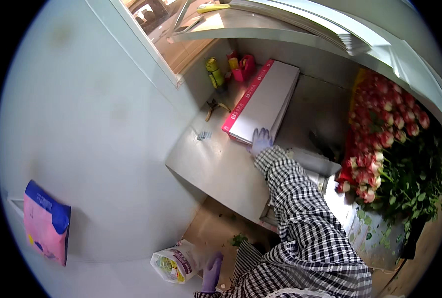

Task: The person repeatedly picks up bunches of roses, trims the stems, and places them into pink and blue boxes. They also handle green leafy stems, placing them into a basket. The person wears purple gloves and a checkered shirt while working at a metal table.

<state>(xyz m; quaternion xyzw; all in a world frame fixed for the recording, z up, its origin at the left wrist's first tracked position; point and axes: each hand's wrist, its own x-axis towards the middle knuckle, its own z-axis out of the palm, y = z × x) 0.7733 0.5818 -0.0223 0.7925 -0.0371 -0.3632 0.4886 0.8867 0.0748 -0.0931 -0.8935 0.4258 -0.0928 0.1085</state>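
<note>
My right hand (261, 140), in a purple glove with a black-and-white checked sleeve, reaches across the grey metal table (216, 164). Its spread fingers lie flat on the near end of a long white box with a pink side (263, 99). The box lies lengthwise toward the back wall. My left hand (212, 272), also in a purple glove, hangs low at the frame's bottom with nothing in it. It is beside a printed plastic bag (174, 263) on the floor.
A big bunch of pink-and-white roses (385, 134) with green leaves fills the right side. Near the wall stand a yellow-green can (214, 72) and a pink holder (243, 67); shears (213, 107) lie nearby. A pink and blue packet (44, 223) hangs at left. Stacked white sheets (300, 20) sit on a shelf above.
</note>
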